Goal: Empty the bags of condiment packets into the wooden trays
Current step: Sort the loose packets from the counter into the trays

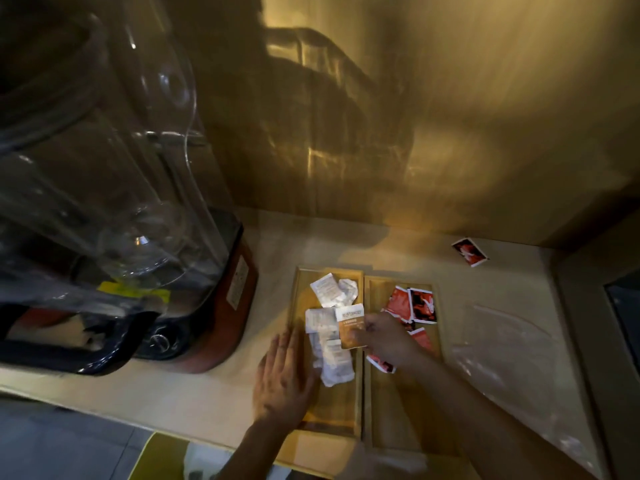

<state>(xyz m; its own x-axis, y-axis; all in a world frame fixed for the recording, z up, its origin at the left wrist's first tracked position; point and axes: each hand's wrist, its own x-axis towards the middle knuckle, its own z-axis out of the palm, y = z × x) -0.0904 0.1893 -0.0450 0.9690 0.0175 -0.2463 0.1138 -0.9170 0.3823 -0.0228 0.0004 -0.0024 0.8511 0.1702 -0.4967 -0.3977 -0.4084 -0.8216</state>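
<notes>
While the right hand (382, 336) pinches a white packet (351, 325) over the left tray (298, 306), the stray red packet (470, 251) lies at its 1 o'clock; left hand (282, 379) flat, released.

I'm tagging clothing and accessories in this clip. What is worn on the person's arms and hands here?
Nothing visible: the left hand and right hand are bare, without gloves, rings or a watch. Both forearms are uncovered up to the frame edge, with no sleeves in view.
</notes>
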